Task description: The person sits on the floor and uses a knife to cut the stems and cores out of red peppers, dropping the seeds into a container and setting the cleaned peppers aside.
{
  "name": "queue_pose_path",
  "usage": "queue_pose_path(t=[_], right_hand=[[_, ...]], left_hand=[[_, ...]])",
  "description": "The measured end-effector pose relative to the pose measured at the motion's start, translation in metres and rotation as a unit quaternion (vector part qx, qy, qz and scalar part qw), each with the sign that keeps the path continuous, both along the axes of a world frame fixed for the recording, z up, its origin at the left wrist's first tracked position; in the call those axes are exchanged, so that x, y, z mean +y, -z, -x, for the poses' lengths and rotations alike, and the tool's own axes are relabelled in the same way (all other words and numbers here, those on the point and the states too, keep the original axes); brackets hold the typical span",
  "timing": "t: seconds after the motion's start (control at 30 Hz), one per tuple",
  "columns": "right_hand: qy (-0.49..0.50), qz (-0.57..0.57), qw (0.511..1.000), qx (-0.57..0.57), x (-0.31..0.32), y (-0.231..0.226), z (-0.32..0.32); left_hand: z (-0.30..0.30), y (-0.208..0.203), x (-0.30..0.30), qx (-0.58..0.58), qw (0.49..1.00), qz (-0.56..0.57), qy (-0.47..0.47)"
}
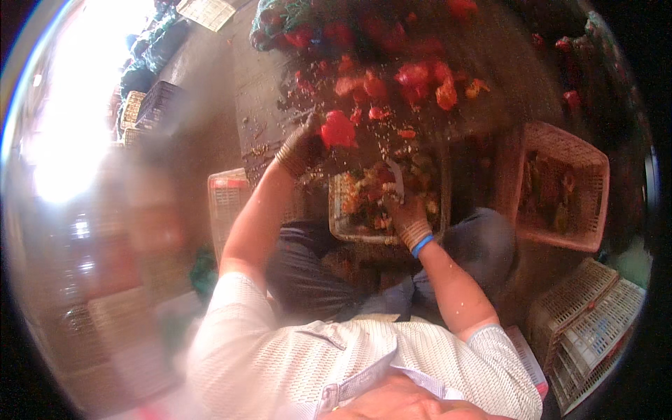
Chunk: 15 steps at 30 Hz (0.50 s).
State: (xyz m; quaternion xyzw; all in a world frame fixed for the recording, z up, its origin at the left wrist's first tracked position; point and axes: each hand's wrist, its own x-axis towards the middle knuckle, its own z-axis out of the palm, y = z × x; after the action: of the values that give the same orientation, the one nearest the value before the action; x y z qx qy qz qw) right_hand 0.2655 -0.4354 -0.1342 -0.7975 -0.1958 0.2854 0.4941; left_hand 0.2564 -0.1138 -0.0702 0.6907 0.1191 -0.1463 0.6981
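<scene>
From my head camera I look down at my two gloved hands. My left hand (299, 148) is far out in front, closed around a red pepper (338, 129) at the near edge of a big pile of red peppers (392, 77) on the floor. My right hand (407, 213) is nearer to me, closed on a knife (397, 178) with its blade pointing away. It hangs over a crate of cut pieces (364, 203) between my knees. I think I am cutting peppers, one at a time. Next, this pepper should come near to the knife. A pink basket (567, 185) sits to my right.
</scene>
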Motion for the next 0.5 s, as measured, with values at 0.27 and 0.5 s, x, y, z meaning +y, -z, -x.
queue_pose_path(t=[0.27,0.5], right_hand=[[-0.012,-0.068,0.998,-0.001,-0.027,-0.049,-0.011],[0.023,-0.206,0.957,0.203,-0.041,-0.046,0.001]], left_hand=[[0.076,-0.018,-0.13,0.083,0.957,0.236,-0.147],[0.085,-0.036,-0.183,0.122,0.991,-0.01,-0.06]])
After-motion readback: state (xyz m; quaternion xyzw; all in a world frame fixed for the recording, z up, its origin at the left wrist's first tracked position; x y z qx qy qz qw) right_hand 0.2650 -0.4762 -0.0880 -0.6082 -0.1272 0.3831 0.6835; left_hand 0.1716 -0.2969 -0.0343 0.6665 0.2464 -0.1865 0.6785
